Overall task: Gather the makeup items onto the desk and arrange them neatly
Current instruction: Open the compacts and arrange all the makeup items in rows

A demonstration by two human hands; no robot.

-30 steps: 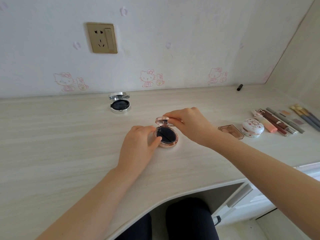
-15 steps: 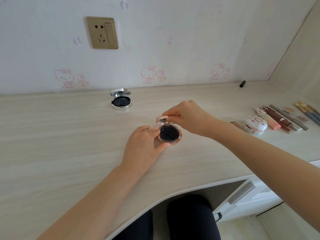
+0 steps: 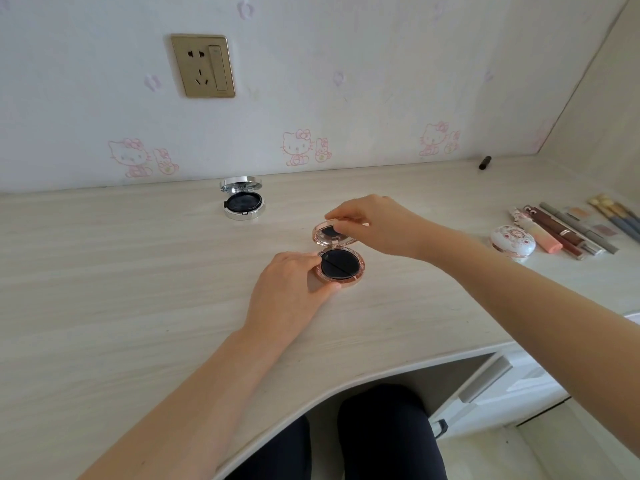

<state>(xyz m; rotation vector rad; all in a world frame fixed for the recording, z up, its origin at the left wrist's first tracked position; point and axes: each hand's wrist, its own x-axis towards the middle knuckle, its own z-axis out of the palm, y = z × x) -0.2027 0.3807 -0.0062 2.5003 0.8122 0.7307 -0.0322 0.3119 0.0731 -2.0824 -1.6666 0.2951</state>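
Observation:
A round rose-gold compact (image 3: 341,266) with a black puff inside lies open at the middle of the pale wooden desk (image 3: 138,289). My left hand (image 3: 291,289) pinches its base from the left side. My right hand (image 3: 375,225) grips the top edge of its hinged lid (image 3: 329,233), which stands tilted over the base. A silver compact (image 3: 244,201) sits open near the wall. At the right lie a white floral case (image 3: 513,241), a pink tube (image 3: 536,230), several lip sticks and pencils (image 3: 568,230) and brushes (image 3: 616,216) in a row.
A small black cap or tube (image 3: 485,162) lies at the back right by the wall. A brass wall socket (image 3: 203,65) is above the desk. The desk's curved front edge runs over my legs (image 3: 381,434), with drawers (image 3: 485,379) at the lower right.
The rose-gold compact's lid has swung up and further open under my right hand. The camera view shifted a little, moving the items lower right to upper in the frame.

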